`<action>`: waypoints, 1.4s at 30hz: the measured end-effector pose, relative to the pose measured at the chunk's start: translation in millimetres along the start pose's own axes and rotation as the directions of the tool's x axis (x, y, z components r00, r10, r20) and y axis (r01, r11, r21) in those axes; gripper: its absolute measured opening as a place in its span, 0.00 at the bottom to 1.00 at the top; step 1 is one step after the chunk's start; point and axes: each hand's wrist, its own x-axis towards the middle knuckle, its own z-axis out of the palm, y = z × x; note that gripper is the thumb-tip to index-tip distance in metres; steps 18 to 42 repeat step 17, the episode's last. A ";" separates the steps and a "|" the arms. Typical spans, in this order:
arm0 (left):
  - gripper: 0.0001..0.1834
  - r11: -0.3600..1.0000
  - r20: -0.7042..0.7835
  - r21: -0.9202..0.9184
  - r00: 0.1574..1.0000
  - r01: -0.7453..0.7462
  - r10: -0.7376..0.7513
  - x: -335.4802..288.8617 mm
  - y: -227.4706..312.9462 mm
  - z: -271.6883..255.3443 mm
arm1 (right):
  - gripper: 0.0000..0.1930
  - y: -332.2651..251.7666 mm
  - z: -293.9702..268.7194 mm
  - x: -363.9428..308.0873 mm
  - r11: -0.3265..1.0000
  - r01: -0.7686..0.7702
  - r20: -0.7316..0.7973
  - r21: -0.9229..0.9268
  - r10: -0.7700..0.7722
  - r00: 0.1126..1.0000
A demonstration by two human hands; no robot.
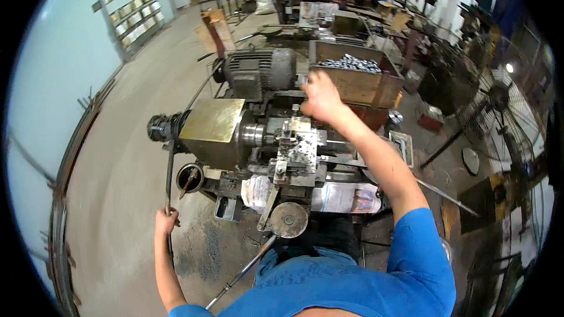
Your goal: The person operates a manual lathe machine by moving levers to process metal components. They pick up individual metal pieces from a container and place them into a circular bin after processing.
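Observation:
My left hand (167,221) is closed around a long dark lever rod (169,191) at the left side of a small lathe-like machine. Its headstock is a box with a worn yellowish top cover (212,120), and a shiny spindle (253,135) sticks out to the right. Over the far end of the tool slide (297,152), my right hand (322,95) is raised with curled fingers, close to the right end of the electric motor (251,70). Something small and metallic shows at its fingertips; I cannot make out what. A round handwheel (289,220) sits at the slide's near side.
Behind my right hand stands a wooden box (355,85) heaped with small metal parts (351,63). A pedestal fan (498,97) stands at the right. An open round pot (190,178) holds a brush at the machine's left front. Metal bars lie along the left wall.

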 end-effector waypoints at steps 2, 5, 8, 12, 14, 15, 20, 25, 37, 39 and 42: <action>0.11 0.994 -0.047 0.073 0.996 -0.077 0.081 -1.0 11.6 7.2 | 0.27 23.7 -9.2 -2.2 0.977 -0.124 -0.196 -0.172 0.090 0.977; 0.11 0.993 -0.067 -0.046 0.992 -0.111 0.107 -5.1 12.0 10.1 | 0.27 10.1 -15.8 -42.4 0.998 -0.054 -0.210 0.026 0.058 0.976; 0.12 0.989 -0.121 0.019 0.982 -0.145 0.147 -3.2 7.7 12.0 | 0.26 -4.1 -3.5 -120.3 0.936 -0.057 -0.035 0.347 0.074 0.997; 0.15 0.991 -0.019 -0.121 0.998 -0.056 0.054 11.5 -24.2 2.1 | 0.23 0.3 41.0 -264.9 0.789 -0.399 0.212 0.468 0.338 0.917; 0.16 0.992 0.106 -0.120 0.994 0.043 -0.031 6.9 -48.1 -17.0 | 0.21 -1.0 42.0 -334.0 0.629 -0.665 0.376 0.403 0.549 0.747; 0.17 0.991 0.065 -0.114 0.996 0.067 -0.060 44.9 -60.4 -6.9 | 0.21 6.1 28.5 -381.3 0.555 -0.777 0.415 0.298 0.657 0.629; 0.20 0.979 0.141 -0.174 0.987 0.103 -0.078 120.4 -142.0 -40.4 | 0.22 5.2 15.2 -432.2 0.467 -0.858 0.456 0.213 0.729 0.511; 0.20 0.979 0.141 -0.174 0.987 0.103 -0.078 120.4 -142.0 -40.4 | 0.22 5.2 15.2 -432.2 0.467 -0.858 0.456 0.213 0.729 0.511; 0.20 0.979 0.141 -0.174 0.987 0.103 -0.078 120.4 -142.0 -40.4 | 0.22 5.2 15.2 -432.2 0.467 -0.858 0.456 0.213 0.729 0.511; 0.20 0.979 0.141 -0.174 0.987 0.103 -0.078 120.4 -142.0 -40.4 | 0.22 5.2 15.2 -432.2 0.467 -0.858 0.456 0.213 0.729 0.511; 0.20 0.979 0.141 -0.174 0.987 0.103 -0.078 120.4 -142.0 -40.4 | 0.22 5.2 15.2 -432.2 0.467 -0.858 0.456 0.213 0.729 0.511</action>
